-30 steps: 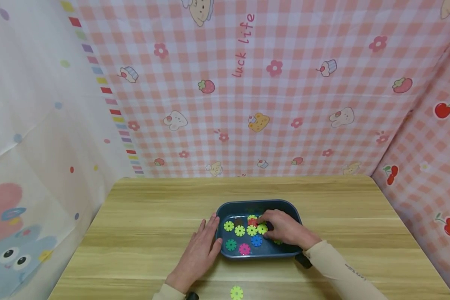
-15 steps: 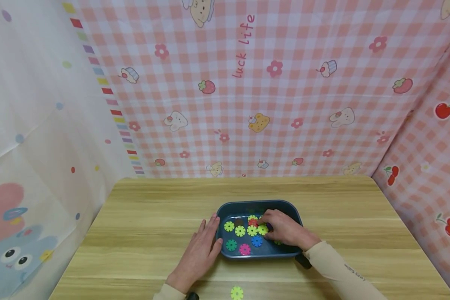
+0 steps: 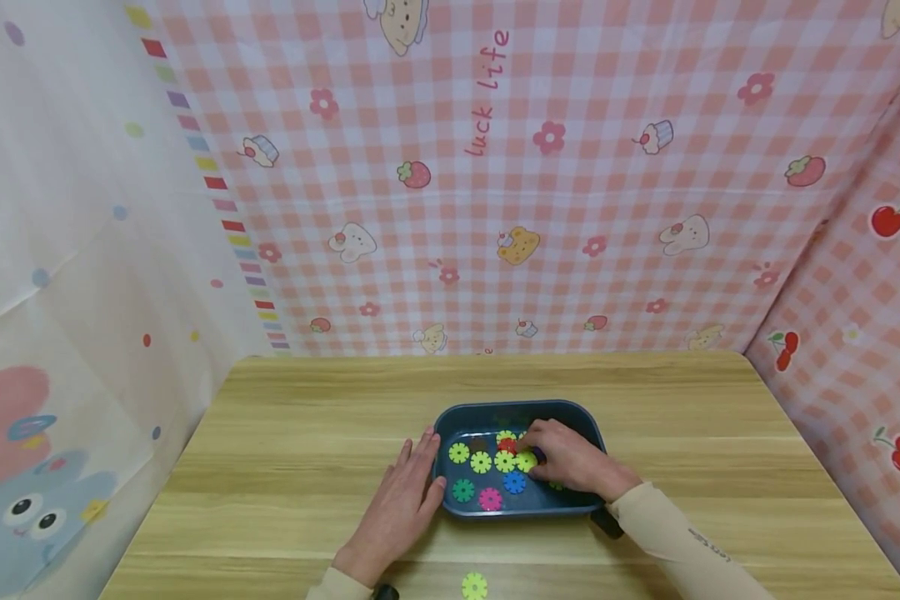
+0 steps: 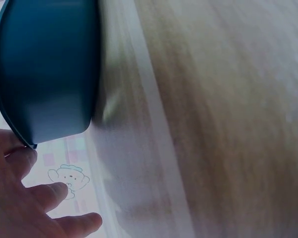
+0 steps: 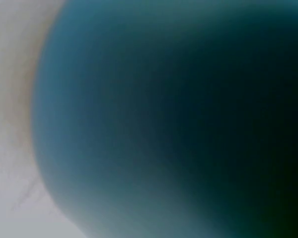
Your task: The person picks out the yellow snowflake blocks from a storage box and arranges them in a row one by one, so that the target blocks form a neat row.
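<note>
A dark blue tray (image 3: 525,511) holds several small notched plastic discs. A yellow disc (image 3: 458,452), a green disc (image 3: 462,490), a pink disc (image 3: 490,499) and a blue disc (image 3: 513,482) lie flat inside it. My left hand (image 3: 399,506) rests against the tray's left side, its fingers extended along the rim. My right hand (image 3: 570,457) reaches in over the right side with bent fingers. Its index fingertip is at a red disc (image 3: 507,447), and a yellow disc (image 3: 526,462) lies by the thumb. Whether it pinches either is hidden. The right wrist view shows only blurred tray wall.
One loose yellow disc (image 3: 475,586) lies on the wooden table (image 3: 307,467) near the front edge. Checked pink cloth (image 3: 592,200) hangs behind the table and on the right. White patterned cloth (image 3: 82,292) hangs on the left.
The red disc shows a little more brightly and has shifted slightly by the right index fingertip. Both hands and the tray keep nearly the same place.
</note>
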Tool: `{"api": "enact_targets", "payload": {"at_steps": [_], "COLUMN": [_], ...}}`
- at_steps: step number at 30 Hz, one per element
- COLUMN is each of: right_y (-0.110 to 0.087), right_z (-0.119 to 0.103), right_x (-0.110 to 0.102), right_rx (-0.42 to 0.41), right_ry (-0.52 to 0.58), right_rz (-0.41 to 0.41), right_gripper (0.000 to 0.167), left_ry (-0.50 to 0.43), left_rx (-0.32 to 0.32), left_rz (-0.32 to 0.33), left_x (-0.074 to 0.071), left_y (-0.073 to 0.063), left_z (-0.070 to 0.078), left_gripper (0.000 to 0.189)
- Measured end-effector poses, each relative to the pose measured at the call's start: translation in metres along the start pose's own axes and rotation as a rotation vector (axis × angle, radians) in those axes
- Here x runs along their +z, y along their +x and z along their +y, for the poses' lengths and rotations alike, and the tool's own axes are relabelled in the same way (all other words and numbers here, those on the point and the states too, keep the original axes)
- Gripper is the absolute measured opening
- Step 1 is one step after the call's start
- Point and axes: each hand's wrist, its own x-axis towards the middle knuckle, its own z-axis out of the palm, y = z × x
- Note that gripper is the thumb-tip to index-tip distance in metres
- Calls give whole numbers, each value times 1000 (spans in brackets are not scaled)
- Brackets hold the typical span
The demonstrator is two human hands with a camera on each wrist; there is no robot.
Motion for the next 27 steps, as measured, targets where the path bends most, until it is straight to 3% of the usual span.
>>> {"api": "enact_targets", "payload": {"at_steps": [14, 27], "right_y": [-2, -9], "right_z": [-5, -11], "right_x": [-2, -6], "right_rx": [39, -9], "right_ry": [-3, 52], "right_rz": [54, 123], "right_gripper": [28, 29], "left_ry": [-6, -7], "left_rx": [13, 10], "left_rz": [6, 5], "left_x": [1, 1], "left_y": [0, 0], "left_z": [-1, -1], "left_gripper": [61, 61]}}
